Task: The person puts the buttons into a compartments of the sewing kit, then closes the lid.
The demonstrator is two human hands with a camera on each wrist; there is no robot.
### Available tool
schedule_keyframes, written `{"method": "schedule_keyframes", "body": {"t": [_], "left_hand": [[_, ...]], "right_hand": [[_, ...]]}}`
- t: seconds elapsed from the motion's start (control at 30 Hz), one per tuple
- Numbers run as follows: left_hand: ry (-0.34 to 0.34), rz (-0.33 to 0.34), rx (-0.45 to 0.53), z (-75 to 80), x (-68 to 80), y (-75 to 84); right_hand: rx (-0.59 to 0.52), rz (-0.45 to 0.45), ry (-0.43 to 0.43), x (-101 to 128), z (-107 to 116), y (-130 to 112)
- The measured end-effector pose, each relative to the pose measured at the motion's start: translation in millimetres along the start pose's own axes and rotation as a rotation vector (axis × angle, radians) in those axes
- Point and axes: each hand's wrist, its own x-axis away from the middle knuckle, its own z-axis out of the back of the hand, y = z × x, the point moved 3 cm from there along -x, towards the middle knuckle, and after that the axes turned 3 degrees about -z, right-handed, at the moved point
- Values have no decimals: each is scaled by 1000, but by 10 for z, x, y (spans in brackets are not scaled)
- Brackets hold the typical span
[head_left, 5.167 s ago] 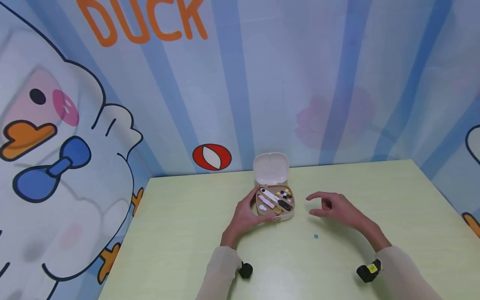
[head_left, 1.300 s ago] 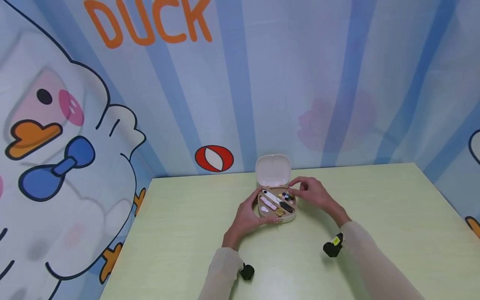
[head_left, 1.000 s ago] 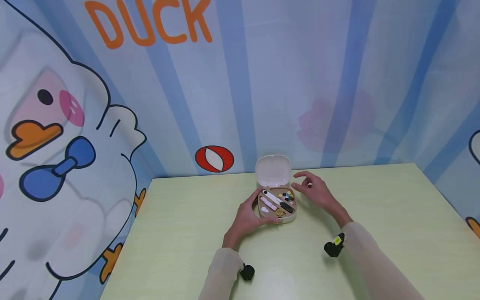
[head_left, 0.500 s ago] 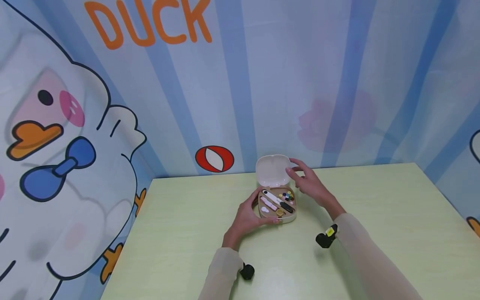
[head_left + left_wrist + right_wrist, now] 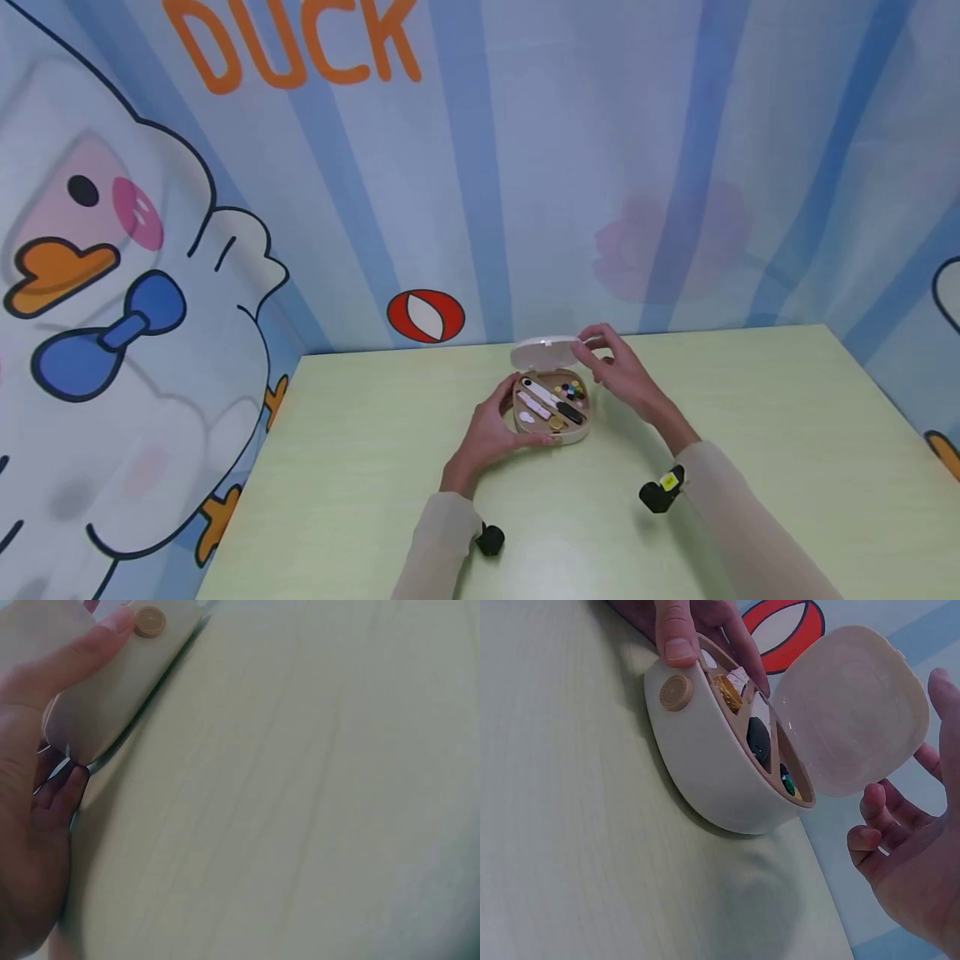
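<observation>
Your left hand (image 5: 487, 429) grips the small cream, rounded plastic sewing-kit case (image 5: 551, 412) at its front left, thumb by the tan round clasp button (image 5: 676, 693); the case sits near the far middle of the pale green table (image 5: 360, 467). Your right hand (image 5: 622, 375) touches the half-lowered translucent hinged lid (image 5: 543, 354) at its right edge, fingers loosely spread, not clamped. Inside lie a white tool (image 5: 542, 390) and coloured buttons (image 5: 573, 389).
</observation>
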Motion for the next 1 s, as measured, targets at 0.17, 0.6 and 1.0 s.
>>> {"method": "schedule_keyframes", "body": {"t": [0.17, 0.6, 1.0], "left_hand": [[-2, -2, 12, 8, 8, -4], [-24, -23, 78, 28, 8, 14], [-26, -33, 79, 18, 3, 17]], "right_hand": [[60, 50, 16, 112, -46, -3], [234, 175, -40, 381, -106, 192], [342, 251, -22, 540, -207, 377]]}}
